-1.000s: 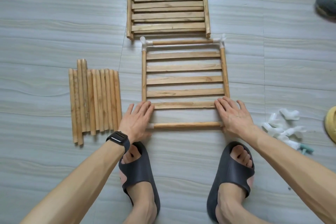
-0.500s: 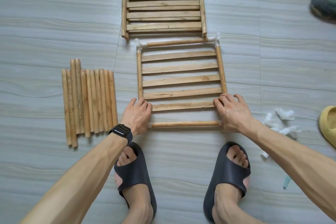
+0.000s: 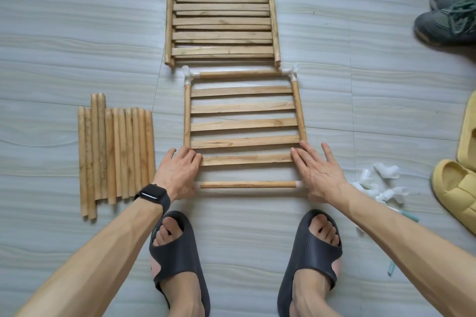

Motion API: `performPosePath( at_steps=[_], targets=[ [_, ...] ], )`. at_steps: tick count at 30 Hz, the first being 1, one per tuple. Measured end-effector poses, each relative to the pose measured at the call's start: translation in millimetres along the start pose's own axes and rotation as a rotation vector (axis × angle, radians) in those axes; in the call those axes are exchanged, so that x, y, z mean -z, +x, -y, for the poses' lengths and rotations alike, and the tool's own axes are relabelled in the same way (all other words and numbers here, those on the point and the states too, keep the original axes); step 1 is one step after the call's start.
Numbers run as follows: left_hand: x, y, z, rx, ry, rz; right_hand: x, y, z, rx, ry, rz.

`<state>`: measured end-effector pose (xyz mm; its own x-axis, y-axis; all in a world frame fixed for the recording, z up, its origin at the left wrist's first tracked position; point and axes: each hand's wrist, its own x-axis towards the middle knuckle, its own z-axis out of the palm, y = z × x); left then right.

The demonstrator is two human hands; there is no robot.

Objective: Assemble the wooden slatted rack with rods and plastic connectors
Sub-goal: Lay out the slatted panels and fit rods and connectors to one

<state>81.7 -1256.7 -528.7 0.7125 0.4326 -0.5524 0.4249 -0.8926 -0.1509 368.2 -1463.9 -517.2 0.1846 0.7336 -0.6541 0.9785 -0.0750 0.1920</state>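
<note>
A wooden slatted panel (image 3: 243,125) lies flat on the tiled floor, framed by rods. White plastic connectors sit at its far left corner (image 3: 189,76) and far right corner (image 3: 292,75). A near rod (image 3: 247,184) runs between my hands. My left hand (image 3: 179,171) rests with straight fingers on the panel's near left corner, covering that corner. My right hand (image 3: 318,171) lies flat with spread fingers on the near right corner. A white connector end shows by the right hand at the rod's tip.
A stack of further slatted panels (image 3: 222,22) lies just beyond. Several loose rods (image 3: 116,154) lie to the left. Loose white connectors (image 3: 381,184) sit to the right, near yellow slippers (image 3: 456,188). Dark shoes (image 3: 450,8) are far right. My feet in dark slides are below.
The fingers of my right hand have straightened and spread over the near right corner. My left hand stays on the near left corner. The panel has hardly moved.
</note>
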Motion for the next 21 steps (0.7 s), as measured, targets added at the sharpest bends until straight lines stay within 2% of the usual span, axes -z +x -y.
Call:
performPosePath(
  at_steps=[8,13,17,21],
  targets=[
    [4.0,-9.1,-8.3,0.062,0.058,0.041,1.8,7.7,2.0,0.034,0.085,-0.070],
    [3.8,-6.2,-10.1,0.049,0.080,0.044,-0.9,7.0,10.2,0.017,0.043,-0.128],
    [7.3,-4.0,-11.0,0.055,0.061,0.026,-7.7,4.6,14.6,-0.031,-0.012,-0.096],
    [11.5,-4.9,-15.6,0.031,0.106,0.041,-10.9,6.9,5.2,-0.042,0.074,-0.192]
  ],
)
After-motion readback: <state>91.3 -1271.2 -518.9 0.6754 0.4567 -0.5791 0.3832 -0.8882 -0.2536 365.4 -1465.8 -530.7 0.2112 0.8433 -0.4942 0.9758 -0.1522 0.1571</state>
